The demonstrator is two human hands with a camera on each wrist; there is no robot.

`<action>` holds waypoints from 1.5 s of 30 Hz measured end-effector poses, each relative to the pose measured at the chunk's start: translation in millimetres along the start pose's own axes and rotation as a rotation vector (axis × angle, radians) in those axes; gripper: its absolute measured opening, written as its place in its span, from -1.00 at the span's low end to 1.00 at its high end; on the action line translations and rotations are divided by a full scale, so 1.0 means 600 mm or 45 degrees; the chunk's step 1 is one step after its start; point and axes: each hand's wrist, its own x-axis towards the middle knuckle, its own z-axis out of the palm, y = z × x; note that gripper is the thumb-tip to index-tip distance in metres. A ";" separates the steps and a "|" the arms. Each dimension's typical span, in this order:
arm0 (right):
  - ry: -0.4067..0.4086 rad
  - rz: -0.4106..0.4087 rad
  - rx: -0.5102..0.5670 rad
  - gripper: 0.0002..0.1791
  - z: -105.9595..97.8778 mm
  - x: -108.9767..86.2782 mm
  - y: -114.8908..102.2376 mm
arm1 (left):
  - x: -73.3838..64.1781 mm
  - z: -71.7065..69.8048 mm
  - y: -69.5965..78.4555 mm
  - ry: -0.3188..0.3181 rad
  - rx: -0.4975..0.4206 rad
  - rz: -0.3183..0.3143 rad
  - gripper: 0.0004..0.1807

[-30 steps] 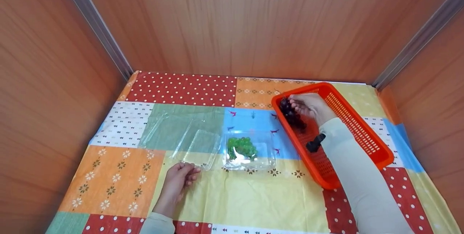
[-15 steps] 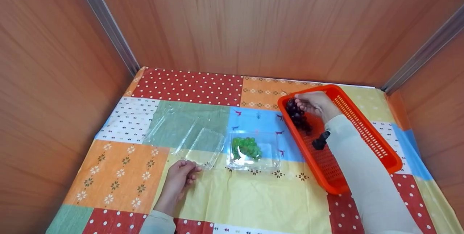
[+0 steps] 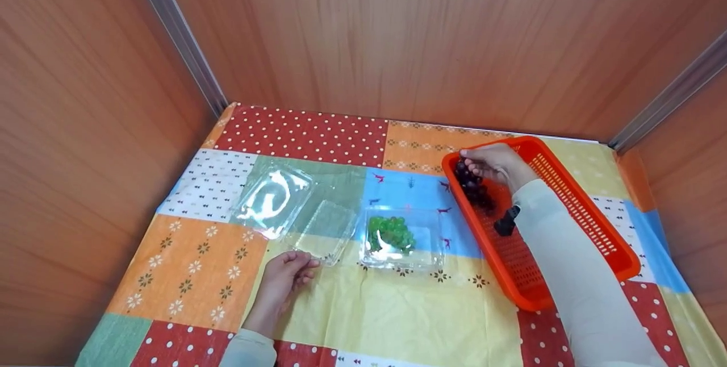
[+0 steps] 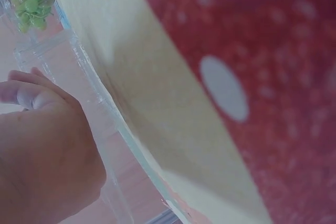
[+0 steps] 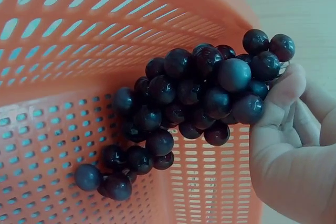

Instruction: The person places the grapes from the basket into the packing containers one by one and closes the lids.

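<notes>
My right hand is over the far left end of the orange plastic basket. Thumb and fingertips pinch the stem end of a bunch of dark purple grapes, which hangs down inside the basket. My left hand holds the near edge of an open clear plastic clamshell box between thumb and fingers. Its lid lies folded out to the left. In the left wrist view, the left fingertips are partly hidden. Between box and basket, a bunch of green grapes sits inside another clear box.
A patchwork-patterned cloth covers the table. Wood-grain panels stand around its back and sides, the back panel close behind the basket. The basket has slotted walls and a raised rim.
The head view has turned slightly, so everything sits a little further right. Glare now shows on the open box's lid. Both hands keep their holds, with hardly any movement.
</notes>
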 end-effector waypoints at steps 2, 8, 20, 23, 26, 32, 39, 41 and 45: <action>0.001 -0.007 -0.010 -0.51 -0.002 -0.002 0.002 | 0.000 0.001 -0.001 -0.010 0.004 -0.001 -0.70; -0.009 -0.046 -0.012 -0.56 -0.007 -0.013 0.008 | -0.003 0.007 -0.001 -0.011 -0.026 -0.035 -0.65; -0.074 -0.084 0.143 -0.66 -0.019 -0.031 0.028 | 0.003 0.020 0.006 -0.018 -0.022 0.008 -0.71; -0.101 -0.100 0.195 -0.65 -0.021 -0.036 0.035 | 0.003 0.022 0.005 0.003 -0.015 0.011 -0.76; -0.107 -0.117 0.233 -0.59 -0.026 -0.041 0.042 | 0.004 0.022 0.003 0.022 -0.006 0.009 -0.79; -0.047 -0.141 0.283 -0.43 -0.030 -0.057 0.050 | 0.006 0.020 0.001 0.014 0.044 0.016 -0.78; -0.078 -0.218 0.347 -0.59 -0.021 -0.077 0.044 | 0.008 0.017 0.002 0.007 0.099 0.040 -0.82; -0.099 -0.244 0.377 -0.66 -0.019 -0.082 0.040 | 0.008 0.017 0.003 0.001 0.103 0.048 -0.83; -0.091 -0.289 0.392 -0.71 -0.013 -0.094 0.029 | 0.008 0.017 0.005 -0.011 0.096 0.054 -0.84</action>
